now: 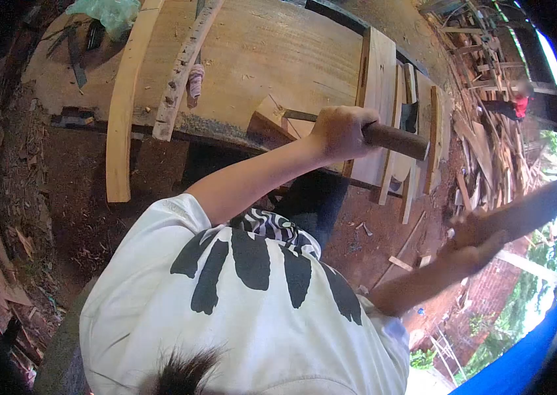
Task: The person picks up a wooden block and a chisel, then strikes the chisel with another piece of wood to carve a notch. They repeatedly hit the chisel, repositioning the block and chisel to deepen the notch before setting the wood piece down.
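My left hand [344,133] is closed round a chisel with a thick round wooden handle [400,140]. Its narrow metal blade [298,115] points left, the tip right at the end of a wooden piece [270,118] at the edge of the workbench [258,46]. Off to the right, clear of the bench, my right hand [472,247] grips a long, dark wooden block [522,214], raised and blurred by motion.
Across the bench's left part lie a plain plank [127,105] and a strip with cut mortises [183,79]. Several boards [380,99] rest at its right end. A plastic bag [110,14] sits at top left. Scrap wood [489,145] is piled at right, near a person in red [520,105].
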Available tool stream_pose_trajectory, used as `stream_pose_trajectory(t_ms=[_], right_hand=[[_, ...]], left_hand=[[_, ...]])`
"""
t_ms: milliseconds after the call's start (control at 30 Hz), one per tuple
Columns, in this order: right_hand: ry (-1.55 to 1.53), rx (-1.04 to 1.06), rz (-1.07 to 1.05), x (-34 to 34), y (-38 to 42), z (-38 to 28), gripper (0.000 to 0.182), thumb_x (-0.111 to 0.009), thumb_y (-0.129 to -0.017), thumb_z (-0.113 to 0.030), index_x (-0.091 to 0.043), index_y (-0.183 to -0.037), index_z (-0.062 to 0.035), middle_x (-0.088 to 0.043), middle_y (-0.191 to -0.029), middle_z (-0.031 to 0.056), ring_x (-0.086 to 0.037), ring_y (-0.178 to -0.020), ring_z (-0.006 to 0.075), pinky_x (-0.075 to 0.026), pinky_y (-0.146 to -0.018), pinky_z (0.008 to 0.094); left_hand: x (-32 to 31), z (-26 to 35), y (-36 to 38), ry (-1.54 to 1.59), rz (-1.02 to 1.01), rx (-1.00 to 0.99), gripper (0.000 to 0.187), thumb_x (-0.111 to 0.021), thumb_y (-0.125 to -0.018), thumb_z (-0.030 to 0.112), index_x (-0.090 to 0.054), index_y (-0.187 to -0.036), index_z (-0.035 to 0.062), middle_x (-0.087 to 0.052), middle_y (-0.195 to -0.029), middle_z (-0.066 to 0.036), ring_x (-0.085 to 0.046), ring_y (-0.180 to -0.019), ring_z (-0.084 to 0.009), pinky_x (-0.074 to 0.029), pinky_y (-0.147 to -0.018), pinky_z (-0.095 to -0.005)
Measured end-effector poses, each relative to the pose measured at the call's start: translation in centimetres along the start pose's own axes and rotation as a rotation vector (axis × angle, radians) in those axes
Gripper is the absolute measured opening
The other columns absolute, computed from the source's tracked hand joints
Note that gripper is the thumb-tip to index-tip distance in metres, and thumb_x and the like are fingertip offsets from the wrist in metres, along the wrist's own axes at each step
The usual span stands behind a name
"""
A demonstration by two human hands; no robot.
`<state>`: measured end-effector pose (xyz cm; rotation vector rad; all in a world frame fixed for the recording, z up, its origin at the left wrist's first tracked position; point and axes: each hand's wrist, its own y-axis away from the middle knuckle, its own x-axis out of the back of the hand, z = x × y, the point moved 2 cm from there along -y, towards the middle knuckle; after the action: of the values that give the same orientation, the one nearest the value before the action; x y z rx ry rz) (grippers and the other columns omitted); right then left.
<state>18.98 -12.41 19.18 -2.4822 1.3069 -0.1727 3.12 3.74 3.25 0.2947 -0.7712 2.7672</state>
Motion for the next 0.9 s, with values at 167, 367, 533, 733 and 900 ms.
stream_pose_trajectory(t_ms=[167, 367, 533, 733, 900], right_hand=[[0.918, 0.06, -0.317, -0.5, 1.9, 2.3, 0.051, -0.049, -0.093, -0.044, -0.054, -0.112, 0.0034, -0.059, -0.098, 0.0184, -0.059, -0.086, 0.0248, -0.05, -0.072, 0.0347], [0.174, 0.273, -0.031, 1.2, 2.9, 0.9, 0.03, -0.05, -0.094, -0.025, -0.053, -0.109, 0.0009, -0.058, -0.074, 0.0101, -0.053, -0.052, 0.0175, -0.047, -0.045, 0.0268], [0.396, -0.259, -0.117, 0.5, 6.5, 1.3, 0.042, -0.046, -0.097, -0.037, -0.053, -0.11, 0.0017, -0.059, -0.07, 0.0114, -0.056, -0.05, 0.0187, -0.048, -0.042, 0.0288], [0.142, -0.276, -0.263, 2.2, 8.8, 5.4, 0.049, -0.057, -0.094, -0.038, -0.045, -0.126, -0.0026, -0.062, -0.073, 0.0141, -0.061, -0.055, 0.0215, -0.053, -0.044, 0.0315], [0.256, -0.193, -0.187, 4.5, 6.2, 2.8, 0.058, -0.05, -0.093, -0.051, -0.042, -0.125, -0.0032, -0.063, -0.083, 0.0161, -0.063, -0.059, 0.0237, -0.054, -0.044, 0.0335]], left_hand=[[0.2, -0.1, 0.1, -0.023, -0.036, -0.037, 0.02, -0.075, -0.071, 0.028, -0.062, -0.074, 0.0126, -0.063, -0.065, -0.011, -0.065, -0.062, -0.0317, -0.05, -0.055, -0.0399], [0.2, -0.1, 0.0, 0.004, 0.026, -0.025, 0.023, -0.078, -0.068, 0.026, -0.062, -0.072, 0.0109, -0.063, -0.065, -0.011, -0.065, -0.062, -0.0308, -0.049, -0.054, -0.0385], [0.8, -0.2, -0.4, 0.033, 0.041, 0.003, 0.022, -0.079, -0.067, 0.025, -0.062, -0.072, 0.0104, -0.062, -0.064, -0.011, -0.065, -0.062, -0.0309, -0.048, -0.054, -0.0369], [0.8, -0.3, -0.5, 0.004, 0.049, -0.007, 0.021, -0.078, -0.068, 0.024, -0.062, -0.072, 0.0106, -0.062, -0.063, -0.011, -0.065, -0.06, -0.0299, -0.048, -0.053, -0.0374], [0.9, -0.5, -0.5, 0.027, 0.065, 0.018, 0.021, -0.077, -0.07, 0.026, -0.062, -0.072, 0.0111, -0.062, -0.064, -0.011, -0.065, -0.061, -0.0304, -0.049, -0.054, -0.0378]])
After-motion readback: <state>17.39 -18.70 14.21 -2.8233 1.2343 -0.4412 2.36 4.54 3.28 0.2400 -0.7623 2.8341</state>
